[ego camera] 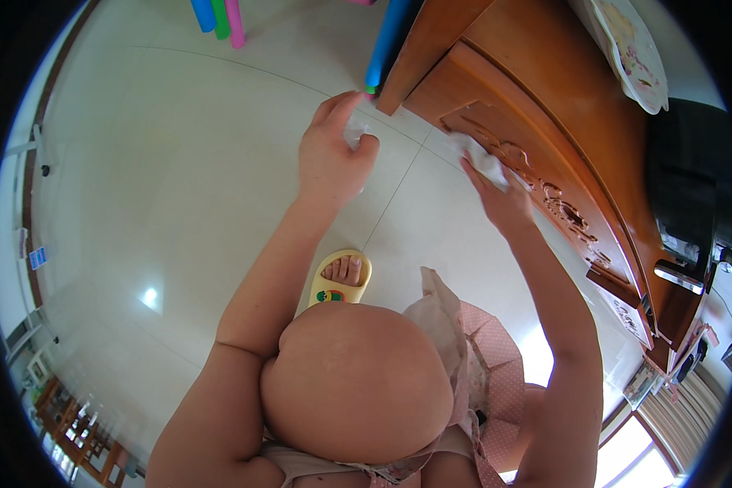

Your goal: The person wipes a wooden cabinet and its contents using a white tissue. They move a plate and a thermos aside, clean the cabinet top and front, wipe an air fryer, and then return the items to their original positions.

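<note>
My right hand [507,198] presses a white wipe or tissue [487,163] to the carved front panel [512,143] of an orange-brown wooden cabinet. Its fingers lie flat along the wipe, near the panel's lower edge. Further left, my left hand [335,155] is held over the tiled floor [177,152], thumb and fingers curled around a crumpled whitish, partly see-through wad [357,131]. Most of that wad is hidden by the hand, so I cannot tell whether it is tissue or plastic film.
On the cabinet top [543,67] are a scalloped, flower-patterned dish [631,55] and a black device [686,177]. A blue furniture leg [384,46] stands by the cabinet corner; coloured legs [219,21] show at the top left. My foot in a yellow slipper [341,274] is below.
</note>
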A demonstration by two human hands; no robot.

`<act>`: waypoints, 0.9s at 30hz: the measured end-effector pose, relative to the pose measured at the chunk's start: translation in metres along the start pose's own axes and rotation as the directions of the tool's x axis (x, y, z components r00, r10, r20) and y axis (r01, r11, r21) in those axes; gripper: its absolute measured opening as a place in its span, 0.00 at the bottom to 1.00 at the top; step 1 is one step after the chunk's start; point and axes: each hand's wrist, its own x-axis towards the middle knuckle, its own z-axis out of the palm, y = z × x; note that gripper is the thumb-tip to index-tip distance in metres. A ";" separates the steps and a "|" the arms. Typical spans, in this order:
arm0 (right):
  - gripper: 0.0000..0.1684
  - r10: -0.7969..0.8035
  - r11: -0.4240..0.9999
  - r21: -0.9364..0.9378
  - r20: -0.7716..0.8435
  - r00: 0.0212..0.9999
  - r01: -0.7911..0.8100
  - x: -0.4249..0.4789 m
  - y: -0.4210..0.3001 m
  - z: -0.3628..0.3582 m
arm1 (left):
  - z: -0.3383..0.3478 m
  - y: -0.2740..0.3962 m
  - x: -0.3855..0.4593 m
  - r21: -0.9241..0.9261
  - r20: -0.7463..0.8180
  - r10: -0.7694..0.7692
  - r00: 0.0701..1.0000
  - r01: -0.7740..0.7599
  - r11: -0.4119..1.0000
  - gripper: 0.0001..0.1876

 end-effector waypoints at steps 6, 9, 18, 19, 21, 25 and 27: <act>0.31 0.546 0.452 0.805 0.091 0.833 -0.384 0.120 -0.013 -0.024 | 0.007 -0.002 0.000 0.046 -0.010 0.081 0.997 -0.081 0.996 0.24; 0.27 0.511 0.294 0.888 0.166 0.843 -0.353 0.113 -0.006 -0.025 | 0.005 -0.007 -0.003 0.046 -0.013 0.007 1.000 -0.006 0.999 0.24; 0.21 0.388 0.378 0.866 0.174 0.905 -0.328 0.008 -0.116 0.013 | 0.023 -0.016 -0.008 0.017 0.025 -0.037 0.999 0.037 0.999 0.23; 0.20 0.375 0.504 0.799 0.141 0.916 -0.329 -0.003 -0.127 0.018 | 0.024 -0.017 -0.009 0.023 0.029 -0.025 0.999 0.024 0.999 0.23; 0.23 0.382 0.290 0.906 0.185 0.905 -0.308 -0.027 -0.153 0.026 | 0.026 -0.018 -0.012 0.036 0.039 0.000 0.999 -0.002 0.999 0.23; 0.34 0.226 -0.589 0.762 0.473 0.852 -0.268 -0.095 -0.232 0.046 | 0.040 -0.017 -0.013 0.032 0.083 -0.003 0.997 0.001 0.999 0.23; 0.34 0.061 -0.860 0.445 0.575 0.816 -0.250 -0.144 -0.276 0.062 | 0.052 -0.012 -0.013 0.008 0.131 -0.006 0.991 0.005 1.000 0.23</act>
